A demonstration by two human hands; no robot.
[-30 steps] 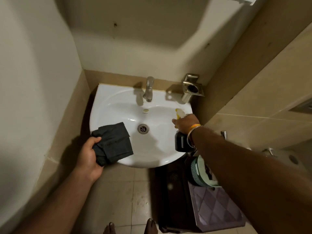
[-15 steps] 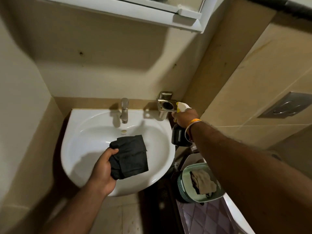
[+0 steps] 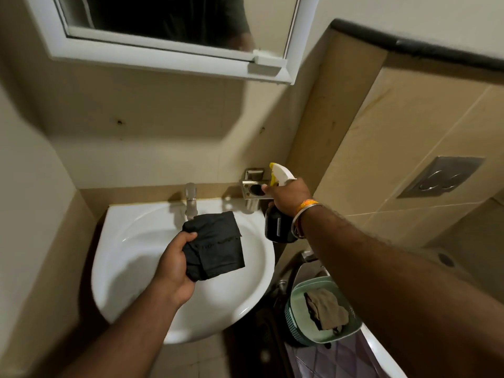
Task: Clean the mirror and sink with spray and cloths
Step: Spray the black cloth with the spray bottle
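Mirror (image 3: 163, 20) at 12 o'clock, white frame. Tap (image 3: 191, 199) and metal holder (image 3: 252, 188) behind sink (image 3: 136, 241); green basket (image 3: 300, 323) with tan cloth (image 3: 326, 312) at 4 o'clock. Left hand (image 3: 174, 264) grips dark cloth (image 3: 215, 244) over the basin. Right hand (image 3: 289, 196) is wrapped around spray bottle (image 3: 278, 227), nozzle up, in front of the holder.

a small home bathroom. a white wall-hung sink (image 3: 152, 241) with a chrome tap (image 3: 191, 199) sits at centre frame, a white-framed mirror (image 3: 174, 31) hangs at the upper left, and a metal holder (image 3: 252, 186) is fixed to the wall beside the tap. beige tiles (image 3: 409, 148) line the walls, and a steel flush plate (image 3: 440, 175) is set into them at the right edge.
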